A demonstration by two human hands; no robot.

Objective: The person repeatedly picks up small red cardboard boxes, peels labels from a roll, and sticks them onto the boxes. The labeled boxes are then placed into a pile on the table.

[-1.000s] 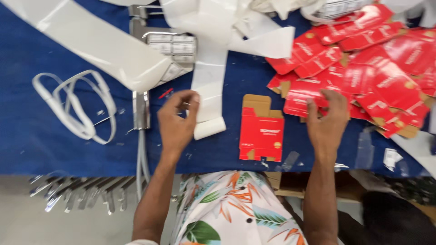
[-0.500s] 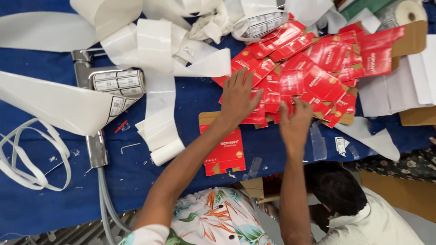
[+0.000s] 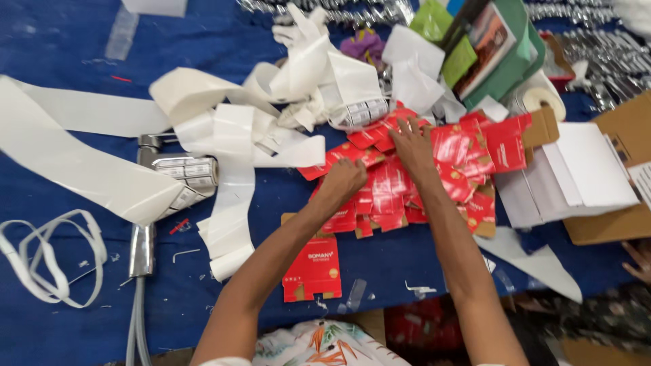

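Note:
Both of my hands reach into a heap of flat red cardboard cartons (image 3: 468, 159) on a blue table cover (image 3: 81, 81). My left hand (image 3: 342, 181) lies curled on the near left side of the heap, pressing on the cartons. My right hand (image 3: 412, 144) rests farther back with fingers spread over them. One flat red carton (image 3: 313, 268) lies apart, near the front edge under my left forearm.
Long white paper strips (image 3: 230, 135) trail across the left and middle. A chrome tap (image 3: 146, 224) with a label roll lies at left, next to a white strap loop (image 3: 41, 257). White sheets (image 3: 576, 176) on brown cardboard sit right; a green box (image 3: 508, 61) stands behind.
The view has swung right and forward. Both hands have moved from the table's front edge up into the red heap; the left hand left the white paper strip.

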